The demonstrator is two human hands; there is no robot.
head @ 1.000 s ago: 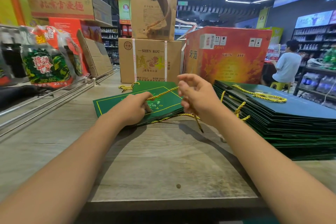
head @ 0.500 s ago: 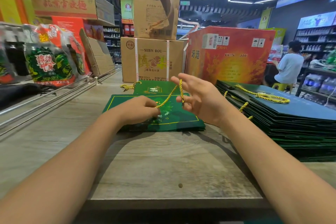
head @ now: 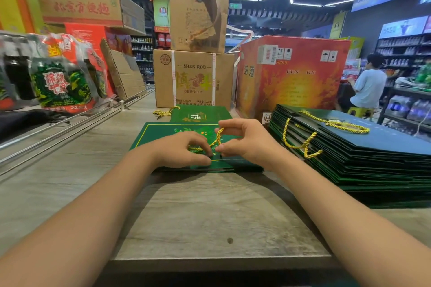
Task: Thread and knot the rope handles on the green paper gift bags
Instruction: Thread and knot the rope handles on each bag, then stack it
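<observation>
Shop's grey wooden table (head: 198, 216): left hand (head: 184, 149) and right hand (head: 245, 141) pinch twisted yellow rope (head: 215, 141) over the flat green paper bag (head: 163, 133); cinch the knot snug.

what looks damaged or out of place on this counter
The upper cardboard box, stacked on the SHEN ROU carton, is torn: a ragged brown flap hangs down its front corner. The stack of green bags on the right is fanned unevenly. The hands' own work on the yellow rope looks normal.
</observation>
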